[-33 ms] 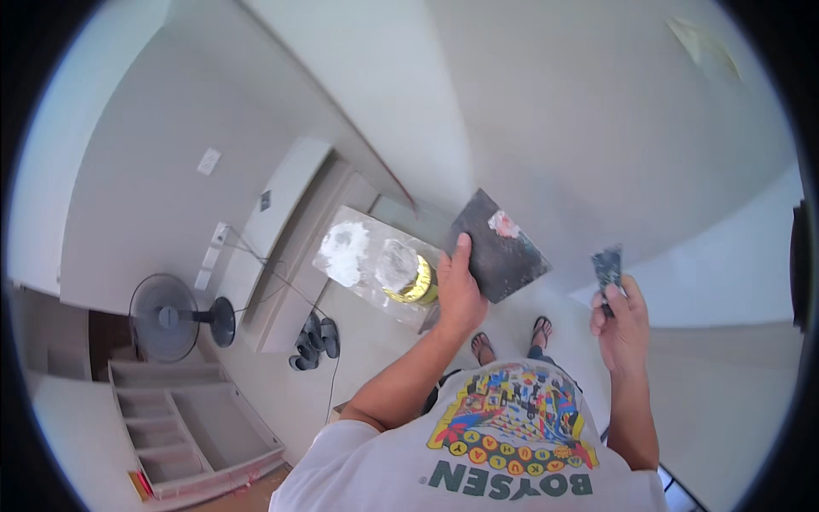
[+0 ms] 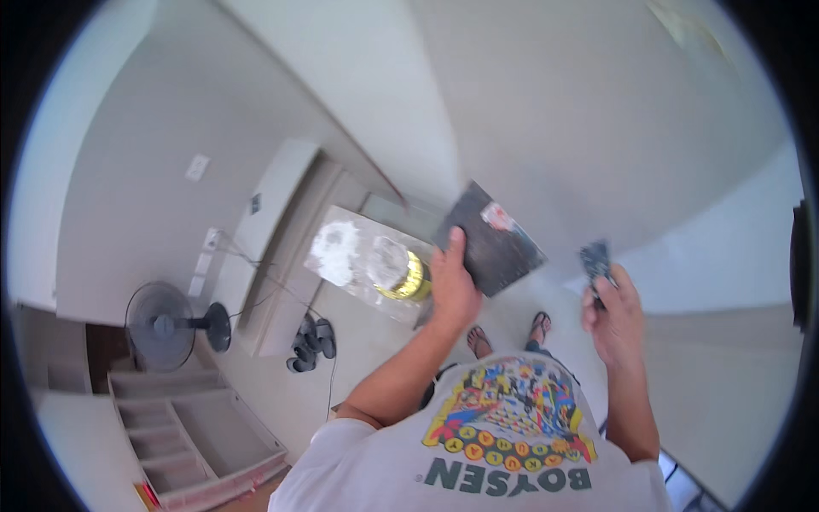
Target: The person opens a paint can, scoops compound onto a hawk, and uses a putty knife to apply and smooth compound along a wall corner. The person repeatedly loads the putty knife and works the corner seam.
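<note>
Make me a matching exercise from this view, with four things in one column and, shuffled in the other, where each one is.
Things
1. dark flat board
2. small scraper
3. fan
4. loose dark slippers

Places
A. gripped in the right hand
B. clustered on the floor
C. held in the left hand
D. at the picture's left, just above the compartmented unit

Right pairs: 1-C, 2-A, 3-D, 4-B

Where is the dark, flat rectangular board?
Head view, right of centre: the board is in the left hand, right of the round shiny yellow container.
</note>
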Motion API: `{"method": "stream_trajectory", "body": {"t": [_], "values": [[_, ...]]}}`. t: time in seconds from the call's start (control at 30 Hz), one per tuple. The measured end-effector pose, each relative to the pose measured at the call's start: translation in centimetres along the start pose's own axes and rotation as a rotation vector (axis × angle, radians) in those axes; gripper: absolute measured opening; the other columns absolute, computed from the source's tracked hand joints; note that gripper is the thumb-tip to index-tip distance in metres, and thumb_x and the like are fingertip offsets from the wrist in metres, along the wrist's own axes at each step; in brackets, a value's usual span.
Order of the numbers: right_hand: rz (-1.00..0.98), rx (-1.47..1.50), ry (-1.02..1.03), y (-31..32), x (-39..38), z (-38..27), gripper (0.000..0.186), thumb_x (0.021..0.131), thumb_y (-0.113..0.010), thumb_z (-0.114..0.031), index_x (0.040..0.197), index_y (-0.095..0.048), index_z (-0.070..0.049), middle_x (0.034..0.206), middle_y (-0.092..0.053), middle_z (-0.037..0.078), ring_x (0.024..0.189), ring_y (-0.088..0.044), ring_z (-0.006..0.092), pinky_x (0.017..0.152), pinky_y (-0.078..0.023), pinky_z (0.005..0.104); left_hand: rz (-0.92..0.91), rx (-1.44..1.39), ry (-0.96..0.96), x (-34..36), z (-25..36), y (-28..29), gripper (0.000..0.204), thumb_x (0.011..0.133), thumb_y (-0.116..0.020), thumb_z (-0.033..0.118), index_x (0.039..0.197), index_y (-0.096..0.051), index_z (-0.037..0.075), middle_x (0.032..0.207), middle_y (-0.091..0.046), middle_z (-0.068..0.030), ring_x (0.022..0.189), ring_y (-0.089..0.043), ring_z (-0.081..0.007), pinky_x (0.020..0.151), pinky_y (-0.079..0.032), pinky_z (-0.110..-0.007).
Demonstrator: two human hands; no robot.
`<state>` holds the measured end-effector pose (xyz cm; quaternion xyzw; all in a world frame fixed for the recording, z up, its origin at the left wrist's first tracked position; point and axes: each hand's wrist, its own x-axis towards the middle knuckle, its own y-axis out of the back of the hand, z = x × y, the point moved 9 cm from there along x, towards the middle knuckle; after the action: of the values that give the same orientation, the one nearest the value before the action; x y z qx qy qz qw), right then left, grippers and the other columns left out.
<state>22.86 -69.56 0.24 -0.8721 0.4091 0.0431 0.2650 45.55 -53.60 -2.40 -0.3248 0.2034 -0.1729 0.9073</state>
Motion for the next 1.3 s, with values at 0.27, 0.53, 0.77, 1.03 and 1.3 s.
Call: {"method": "stream_trajectory", "body": {"t": [0.27, 0.53, 0.77, 1.03, 1.3], "values": [[0.019, -0.604, 0.127, 1.3, -2.3, -1.6, 0.029, 0.113, -0.062, -0.031, 0.101, -0.065, -0.004, 0.073, -0.051, -0.004, 0.066, -0.044, 0.0042, 0.057, -0.037, 0.0251, -0.320, 0.248, -0.230, -5.5, -1.2, -6.8, 0.033, 0.117, -0.054, 0.029, 0.132, -0.063, 0.001, 0.124, -0.071, -0.0075, 0.107, -0.068, -0.0129, 0.095, -0.056, -0.032], [0.080, -0.567, 0.230, 8.3, -5.0, -3.9, 0.035, 0.112, -0.063, -0.031, 0.099, -0.066, 0.001, 0.073, -0.054, 0.004, 0.069, -0.046, 0.0112, 0.063, -0.042, 0.0317, -0.614, 0.791, -0.468, -12.3, -7.3, -12.2, 0.036, 0.115, -0.055, 0.022, 0.137, -0.064, -0.006, 0.120, -0.074, -0.0122, 0.105, -0.067, -0.0143, 0.095, -0.053, -0.030], [0.134, -0.351, 0.080, 16.6, -8.1, -5.0, 0.028, 0.112, -0.063, -0.027, 0.102, -0.067, 0.000, 0.073, -0.055, 0.006, 0.071, -0.050, 0.0111, 0.062, -0.044, 0.0305, -0.832, 0.917, -0.366, -16.7, -13.6, -16.6, 0.036, 0.114, -0.057, 0.019, 0.136, -0.066, -0.007, 0.114, -0.079, -0.0157, 0.100, -0.070, -0.0142, 0.090, -0.057, -0.032], [0.214, -1.142, 0.814, 21.5, -14.4, -11.5, 0.046, 0.092, -0.077, -0.003, 0.135, -0.077, -0.020, 0.091, -0.064, 0.011, 0.075, -0.062, 0.0249, 0.065, -0.052, 0.0346, -0.432, 0.122, 1.105, -18.4, -27.5, -16.9, 0.031, 0.108, -0.064, 0.026, 0.130, -0.068, 0.005, 0.119, -0.077, -0.0136, 0.102, -0.077, -0.0298, 0.087, -0.066, -0.047], [0.537, -1.485, 0.556, 23.3, -16.9, -10.6, 0.063, 0.081, -0.078, -0.007, 0.137, -0.075, -0.034, 0.090, -0.059, 0.008, 0.078, -0.063, 0.0280, 0.064, -0.052, 0.0412, -0.689, 0.239, 1.350, -18.3, -31.8, -20.5, 0.032, 0.109, -0.064, 0.027, 0.133, -0.067, 0.005, 0.120, -0.076, -0.0128, 0.101, -0.077, -0.0252, 0.084, -0.067, -0.045]]}}
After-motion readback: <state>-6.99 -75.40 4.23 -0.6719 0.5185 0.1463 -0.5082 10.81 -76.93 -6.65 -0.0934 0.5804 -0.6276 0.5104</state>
